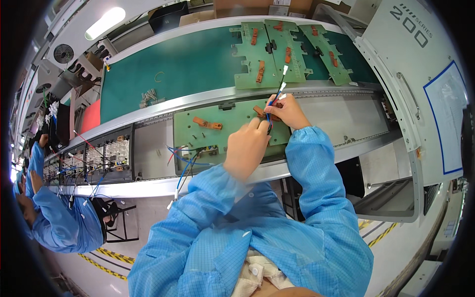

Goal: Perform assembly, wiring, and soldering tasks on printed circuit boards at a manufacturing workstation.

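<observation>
Wire bundle (282,86), slim, with blue, red and dark strands and white plugs at its top end, leaned up and to the right from the right hand (293,113), which pinched it between thumb and fingers. Just below and left of that pinch curled the left hand (246,148), fingertips hidden, its hold impossible to tell. Beneath the grip lay a green board (198,137) with orange-brown clips (208,123); beyond it, similar boards (246,55) on a green mat (193,64).
</observation>
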A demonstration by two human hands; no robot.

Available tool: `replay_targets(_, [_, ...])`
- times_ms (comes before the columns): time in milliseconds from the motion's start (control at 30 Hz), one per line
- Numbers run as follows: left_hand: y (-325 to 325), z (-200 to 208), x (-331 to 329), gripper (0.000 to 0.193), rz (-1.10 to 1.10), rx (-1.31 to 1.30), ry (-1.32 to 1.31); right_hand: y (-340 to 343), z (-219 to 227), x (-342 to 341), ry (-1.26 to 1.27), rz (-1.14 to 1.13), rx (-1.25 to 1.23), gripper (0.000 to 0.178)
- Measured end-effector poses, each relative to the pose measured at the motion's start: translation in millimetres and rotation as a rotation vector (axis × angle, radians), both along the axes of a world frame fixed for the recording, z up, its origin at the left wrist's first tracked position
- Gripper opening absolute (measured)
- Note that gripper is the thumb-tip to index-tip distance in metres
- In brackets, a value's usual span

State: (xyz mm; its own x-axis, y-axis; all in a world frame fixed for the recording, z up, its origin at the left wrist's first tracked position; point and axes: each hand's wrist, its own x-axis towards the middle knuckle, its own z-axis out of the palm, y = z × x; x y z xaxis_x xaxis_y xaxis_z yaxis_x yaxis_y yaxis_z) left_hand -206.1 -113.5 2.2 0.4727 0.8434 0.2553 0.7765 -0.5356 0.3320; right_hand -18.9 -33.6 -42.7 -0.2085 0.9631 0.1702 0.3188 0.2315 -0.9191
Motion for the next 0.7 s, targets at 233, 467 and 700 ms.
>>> replay_targets(233, [-10.3,-26.2,10.0,0.048,-0.14,0.342,0.047,6.2,-15.2,1.0,-0.117,-0.073,0.371,0.02])
replay_targets(467, [-29.9,-30.0,17.5,0.058,-0.093,0.295,0.305,-11.9,-10.3,-6.0,-0.44,-0.292,0.39,0.03])
replay_targets(700, [-38.5,-36.7,15.9,0.058,-0.102,0.304,0.299,-13.0,-15.6,-9.6,-0.467,-0.327,0.406,0.038])
